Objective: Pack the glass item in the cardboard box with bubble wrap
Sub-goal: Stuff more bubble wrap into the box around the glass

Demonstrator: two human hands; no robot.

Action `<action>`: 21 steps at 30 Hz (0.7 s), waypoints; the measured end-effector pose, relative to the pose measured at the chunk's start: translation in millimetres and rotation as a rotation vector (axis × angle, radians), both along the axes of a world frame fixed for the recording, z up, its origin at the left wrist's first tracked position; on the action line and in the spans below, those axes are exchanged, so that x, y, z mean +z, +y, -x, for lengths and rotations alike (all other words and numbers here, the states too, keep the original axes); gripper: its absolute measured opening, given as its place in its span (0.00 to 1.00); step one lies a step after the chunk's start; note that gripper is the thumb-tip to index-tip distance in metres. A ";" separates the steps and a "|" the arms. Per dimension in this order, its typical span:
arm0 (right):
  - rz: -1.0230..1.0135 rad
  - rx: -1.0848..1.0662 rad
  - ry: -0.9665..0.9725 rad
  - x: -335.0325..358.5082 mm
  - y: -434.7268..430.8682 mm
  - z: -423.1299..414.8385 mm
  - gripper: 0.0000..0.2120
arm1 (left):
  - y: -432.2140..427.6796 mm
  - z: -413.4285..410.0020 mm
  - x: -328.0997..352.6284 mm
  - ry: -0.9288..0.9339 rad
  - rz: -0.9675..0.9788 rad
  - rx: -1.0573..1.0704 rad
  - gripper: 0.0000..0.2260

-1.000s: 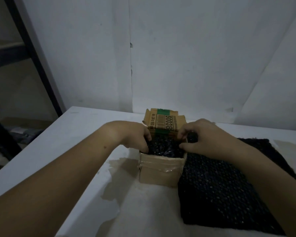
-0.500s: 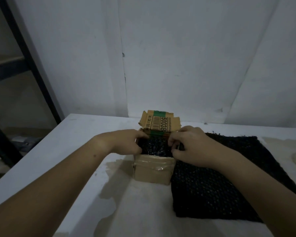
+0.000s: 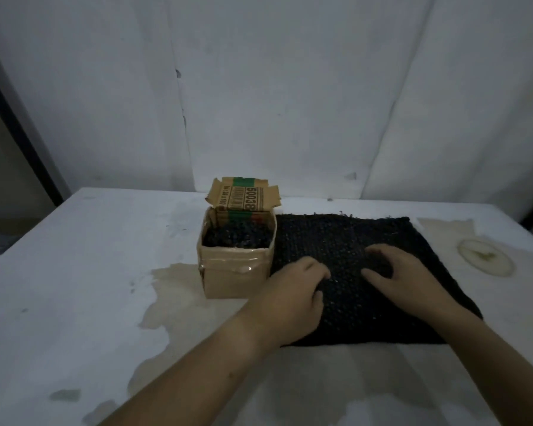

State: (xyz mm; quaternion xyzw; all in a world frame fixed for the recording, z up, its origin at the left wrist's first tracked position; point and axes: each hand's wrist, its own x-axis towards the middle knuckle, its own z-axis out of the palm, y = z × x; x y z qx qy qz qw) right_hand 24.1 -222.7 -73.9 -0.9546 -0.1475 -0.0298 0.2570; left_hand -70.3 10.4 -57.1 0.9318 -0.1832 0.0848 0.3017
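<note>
**Hands on the spare wrap, box already stuffed**

Box stood open on the table, back flap up, w/ black bubble wrap filling it nearly to the rim. The glass item wasn't visible; probably inside that bundle, but that's a guess, can't confirm. Right of the box, touching its side, lay a flat black wrap sheet.

Step in hand, as I read it: picking up or folding that sheet for top padding. To do it well: pinch a real edge or fold rather than pawing the middle, since bubble film slides over itself. Lift the near edge, fold to roughly the box opening, then press it in gently so no load goes onto the glass. Keep the sheet's drag off the box so it doesn't shift.

Left hand lay palm down on the sheet just right of the box's front corner, fingers curled and bunching a bit of wrap; looked like a light pinch, not a full clench. Right hand lay farther right of the box, palm down, fingers spread and bent onto the sheet, gripping nothing that I could see. Both forearms came in from the near edge.
</note>
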 end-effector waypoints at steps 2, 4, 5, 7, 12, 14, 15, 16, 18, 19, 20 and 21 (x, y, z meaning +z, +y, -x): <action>0.079 -0.063 0.020 -13.2 -13.5 1.4 0.25 | -12.1 -6.3 -18.3 0.051 -0.045 0.090 0.13; 0.180 -0.088 -0.016 -24.5 -22.6 3.1 0.23 | -19.8 -11.5 -31.1 0.052 -0.104 0.195 0.10; 0.208 -0.081 -0.063 -28.7 -25.3 3.7 0.19 | -21.9 -13.1 -35.8 0.048 -0.127 0.234 0.09; 0.201 -0.050 -0.159 -32.1 -27.8 4.0 0.10 | -22.7 -15.0 -41.2 0.035 -0.144 0.275 0.08; 0.112 0.026 -0.314 -26.4 -28.2 6.3 0.05 | -20.4 -17.3 -43.3 -0.034 -0.132 0.266 0.05; 0.001 0.019 -0.363 -18.8 -26.8 9.9 0.05 | -20.0 -16.4 -42.3 -0.052 -0.072 0.246 0.05; -0.072 -0.001 -0.366 -13.0 -25.8 12.0 0.04 | -20.4 -15.2 -41.5 -0.053 -0.033 0.233 0.08; -0.147 -0.026 -0.358 -5.7 -24.8 14.0 0.03 | -21.2 -14.0 -40.2 -0.037 0.000 0.218 0.14; -0.293 -0.052 -0.353 13.3 -21.8 18.4 0.02 | -23.0 -12.7 -36.1 0.004 0.042 0.182 0.28; -0.354 -0.052 -0.366 24.6 -19.8 20.2 0.02 | -24.4 -12.6 -32.9 0.012 0.059 0.169 0.34; -0.399 -0.049 -0.387 37.4 -17.3 22.0 0.02 | -26.0 -13.0 -29.0 0.023 0.080 0.160 0.39; -0.434 -0.045 -0.410 50.7 -14.2 24.1 0.03 | -28.5 -12.9 -24.9 0.043 0.114 0.155 0.43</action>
